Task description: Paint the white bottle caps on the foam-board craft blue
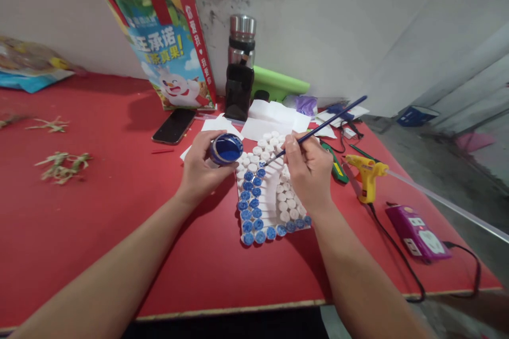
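My left hand (pixel 202 169) is closed around a small jar of blue paint (pixel 226 149), tilted so its open mouth faces me. Pinched in my right hand (pixel 308 172) is a paintbrush (pixel 332 119) with a dark blue handle. Its tip touches, or hovers just over, a partly blue disc (pixel 262 164). That disc belongs to a white board (pixel 271 206) edged with small round discs. Blue discs (pixel 246 214) run down its left side and along the near edge. White discs (pixel 287 202) fill the far end and the right side, where my right hand hides some.
On the right lie a yellow glue gun (pixel 368 176), a purple power strip (pixel 417 233) with cords, and a green cutter (pixel 336 164). Behind stand a bottle (pixel 240 71) and a printed bag (pixel 170 47). A phone (pixel 174 126) and dried twig-like bits (pixel 63 166) are left.
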A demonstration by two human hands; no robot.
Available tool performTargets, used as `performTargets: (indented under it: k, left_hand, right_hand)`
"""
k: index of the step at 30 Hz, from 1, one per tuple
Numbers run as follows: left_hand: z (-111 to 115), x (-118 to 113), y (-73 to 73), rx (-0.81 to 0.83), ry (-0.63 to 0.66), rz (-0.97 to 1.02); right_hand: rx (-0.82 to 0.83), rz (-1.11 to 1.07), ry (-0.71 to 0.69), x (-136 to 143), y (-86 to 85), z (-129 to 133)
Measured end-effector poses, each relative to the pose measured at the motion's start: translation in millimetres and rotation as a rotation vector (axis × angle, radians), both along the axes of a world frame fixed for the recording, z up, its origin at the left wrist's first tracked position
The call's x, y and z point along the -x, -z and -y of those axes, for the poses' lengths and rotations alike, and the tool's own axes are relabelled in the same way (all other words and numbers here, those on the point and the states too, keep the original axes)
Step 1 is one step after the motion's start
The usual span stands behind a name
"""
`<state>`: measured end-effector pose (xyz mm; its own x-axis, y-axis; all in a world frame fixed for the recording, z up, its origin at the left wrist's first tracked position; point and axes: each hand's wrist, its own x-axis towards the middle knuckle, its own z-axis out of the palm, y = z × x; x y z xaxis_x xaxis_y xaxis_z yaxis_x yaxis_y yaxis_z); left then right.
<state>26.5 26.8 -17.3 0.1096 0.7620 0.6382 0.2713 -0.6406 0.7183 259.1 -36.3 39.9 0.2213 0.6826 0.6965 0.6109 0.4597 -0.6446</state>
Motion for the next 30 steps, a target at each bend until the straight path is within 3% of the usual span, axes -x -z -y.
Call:
performTargets:
  k: [17, 30]
  left_hand:
    - [-1.1, -0.1, 2.3, -0.01, -0.007, 0.002]
    - [-0.1, 1.6, -1.1, 0.015, -0.025, -0.031]
  right_hand:
    - [-0.005, -0.095, 0.021, -1.9, 2.0, -2.0]
    - [-0.029, -0.045, -0.008, -0.7, -2.7, -2.2]
